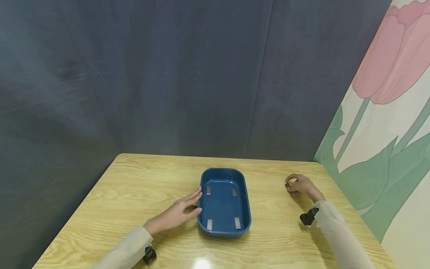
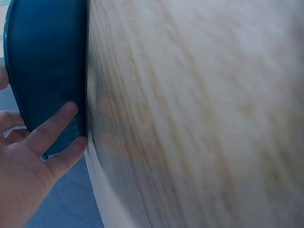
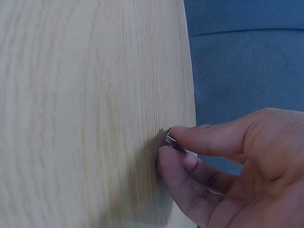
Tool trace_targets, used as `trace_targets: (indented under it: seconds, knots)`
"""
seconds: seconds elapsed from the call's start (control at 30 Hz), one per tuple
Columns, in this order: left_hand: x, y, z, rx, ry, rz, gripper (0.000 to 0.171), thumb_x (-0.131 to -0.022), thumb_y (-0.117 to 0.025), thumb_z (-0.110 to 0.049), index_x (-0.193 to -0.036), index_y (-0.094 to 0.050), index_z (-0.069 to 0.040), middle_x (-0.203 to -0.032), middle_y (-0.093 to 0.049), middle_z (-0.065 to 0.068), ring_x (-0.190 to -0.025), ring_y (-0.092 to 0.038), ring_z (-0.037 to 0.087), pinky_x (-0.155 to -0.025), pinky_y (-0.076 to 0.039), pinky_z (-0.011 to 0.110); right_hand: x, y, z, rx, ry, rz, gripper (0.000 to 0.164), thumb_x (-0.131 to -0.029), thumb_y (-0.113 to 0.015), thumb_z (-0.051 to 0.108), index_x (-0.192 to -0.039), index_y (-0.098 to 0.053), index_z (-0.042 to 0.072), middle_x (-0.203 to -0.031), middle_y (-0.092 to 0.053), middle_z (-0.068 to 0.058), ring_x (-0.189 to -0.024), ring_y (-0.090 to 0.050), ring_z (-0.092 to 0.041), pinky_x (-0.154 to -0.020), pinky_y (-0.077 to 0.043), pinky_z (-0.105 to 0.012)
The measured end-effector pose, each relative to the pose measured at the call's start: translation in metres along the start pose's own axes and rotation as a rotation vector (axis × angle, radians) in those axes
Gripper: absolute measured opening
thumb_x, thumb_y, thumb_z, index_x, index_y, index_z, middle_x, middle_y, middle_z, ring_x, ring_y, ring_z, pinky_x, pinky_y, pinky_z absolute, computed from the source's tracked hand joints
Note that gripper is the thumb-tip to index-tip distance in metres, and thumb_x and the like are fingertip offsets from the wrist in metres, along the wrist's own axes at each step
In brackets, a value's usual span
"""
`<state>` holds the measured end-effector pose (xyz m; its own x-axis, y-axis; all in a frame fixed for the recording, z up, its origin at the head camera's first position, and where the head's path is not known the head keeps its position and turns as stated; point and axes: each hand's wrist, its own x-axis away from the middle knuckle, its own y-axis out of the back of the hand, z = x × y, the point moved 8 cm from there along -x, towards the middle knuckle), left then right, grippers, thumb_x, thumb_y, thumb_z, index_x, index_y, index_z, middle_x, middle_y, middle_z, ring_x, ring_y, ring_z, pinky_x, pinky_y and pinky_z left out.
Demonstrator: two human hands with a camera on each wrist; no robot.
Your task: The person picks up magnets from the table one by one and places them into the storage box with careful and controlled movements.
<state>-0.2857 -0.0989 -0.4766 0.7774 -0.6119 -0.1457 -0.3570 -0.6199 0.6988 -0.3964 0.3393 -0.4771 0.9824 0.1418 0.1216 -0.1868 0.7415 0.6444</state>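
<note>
A blue rectangular plastic tray (image 1: 221, 235) with rounded corners sits on the table, with several small grey metallic rectangular pieces (image 1: 237, 223) lying inside near its corners. My left hand (image 1: 178, 213) rests against the tray's left side, its fingers extended and spread; in the left wrist view the fingertips touch the outer blue wall (image 2: 47, 61). Off to the right of the tray, my right hand (image 1: 300, 185) pinches a small dark metallic block (image 3: 172, 139) between thumb and fingers, right at the tabletop. The fingers partly hide the block.
The pale wood-grain table (image 1: 151, 186) ends at a dark blue curtain (image 1: 188, 82) behind. A wall painted with a pink tulip (image 1: 386, 63) borders the right side. Black wrist cameras (image 1: 309, 216) are strapped under both sleeves.
</note>
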Motion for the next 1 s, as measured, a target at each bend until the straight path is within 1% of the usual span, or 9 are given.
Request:
trace_targets:
  seconds: [0.07,0.13,0.2,0.3,0.4,0.6,0.77,0.9,1.0]
  knots:
    - [0.0,0.0,0.0,0.002,0.0,-0.001,0.067,-0.104,-0.052,-0.038,-0.156,-0.026,-0.007,-0.165,-0.01,0.004,-0.143,-0.028,0.022,-0.11,-0.036,0.042,0.001,-0.002,0.001,0.0,0.003,0.006,0.042,-0.086,-0.061,-0.006,-0.126,-0.053,-0.017,-0.082,-0.061,-0.019,-0.069,-0.063,-0.023,-0.063,-0.058,-0.037]
    - [0.0,0.0,0.0,0.004,0.0,-0.003,0.066,-0.104,-0.053,-0.036,-0.156,-0.026,-0.007,-0.165,-0.01,0.004,-0.143,-0.03,0.022,-0.11,-0.036,0.042,0.001,-0.003,0.002,0.017,0.009,0.015,0.041,-0.088,-0.06,-0.005,-0.126,-0.054,-0.017,-0.08,-0.063,-0.017,-0.069,-0.063,-0.023,-0.065,-0.057,-0.038]
    - [0.0,0.0,0.0,0.0,0.002,-0.004,0.066,-0.104,-0.052,-0.037,-0.156,-0.026,-0.007,-0.165,-0.01,0.004,-0.143,-0.03,0.022,-0.11,-0.036,0.043,0.002,-0.004,0.002,0.026,0.005,0.015,0.038,-0.089,-0.06,-0.003,-0.125,-0.056,-0.016,-0.08,-0.065,-0.016,-0.069,-0.063,-0.024,-0.066,-0.058,-0.038]
    - [0.0,-0.001,0.0,-0.009,0.001,0.0,0.067,-0.104,-0.051,-0.039,-0.156,-0.026,-0.007,-0.165,-0.01,0.004,-0.144,-0.028,0.022,-0.111,-0.035,0.043,0.002,-0.005,0.004,0.041,0.027,0.015,0.035,-0.09,-0.061,-0.003,-0.122,-0.057,-0.018,-0.081,-0.065,-0.015,-0.07,-0.065,-0.024,-0.067,-0.058,-0.039]
    - [0.0,0.0,-0.001,-0.007,0.003,0.002,0.068,-0.104,-0.051,-0.041,-0.156,-0.026,-0.007,-0.165,-0.01,0.004,-0.144,-0.026,0.021,-0.111,-0.034,0.043,0.001,-0.004,0.006,0.049,0.051,0.003,0.033,-0.09,-0.063,-0.002,-0.119,-0.057,-0.018,-0.081,-0.064,-0.015,-0.069,-0.065,-0.024,-0.065,-0.058,-0.039]
    - [0.0,0.0,-0.002,-0.006,0.002,0.001,0.068,-0.104,-0.05,-0.043,-0.156,-0.026,-0.006,-0.165,-0.01,0.004,-0.143,-0.03,0.022,-0.111,-0.035,0.044,-0.001,-0.005,0.014,0.072,0.086,-0.01,0.033,-0.091,-0.066,0.001,-0.117,-0.058,-0.017,-0.078,-0.063,-0.012,-0.064,-0.063,-0.021,-0.06,-0.055,-0.035]
    - [0.0,0.001,-0.002,-0.006,-0.001,0.004,0.069,-0.103,-0.051,-0.043,-0.156,-0.026,-0.007,-0.165,-0.01,0.003,-0.143,-0.03,0.021,-0.111,-0.035,0.043,0.0,-0.006,0.024,0.091,0.115,-0.027,0.032,-0.091,-0.068,0.002,-0.115,-0.059,-0.017,-0.07,-0.062,-0.009,-0.057,-0.056,-0.018,-0.056,-0.05,-0.033]
    - [0.0,0.0,-0.002,-0.005,-0.003,0.004,0.069,-0.103,-0.05,-0.044,-0.156,-0.026,-0.006,-0.165,-0.009,0.004,-0.142,-0.032,0.021,-0.11,-0.036,0.042,0.001,-0.008,0.03,0.105,0.137,-0.038,0.031,-0.09,-0.068,0.003,-0.113,-0.06,-0.016,-0.065,-0.061,-0.008,-0.054,-0.05,-0.015,-0.054,-0.047,-0.032]
    - [0.0,0.0,-0.002,0.0,0.0,0.006,0.07,-0.103,-0.05,-0.045,-0.156,-0.026,-0.006,-0.165,-0.009,0.005,-0.142,-0.033,0.021,-0.11,-0.036,0.043,0.0,-0.009,0.031,0.099,0.127,-0.045,0.03,-0.091,-0.067,0.003,-0.114,-0.061,-0.015,-0.063,-0.059,-0.008,-0.053,-0.048,-0.015,-0.054,-0.045,-0.031]
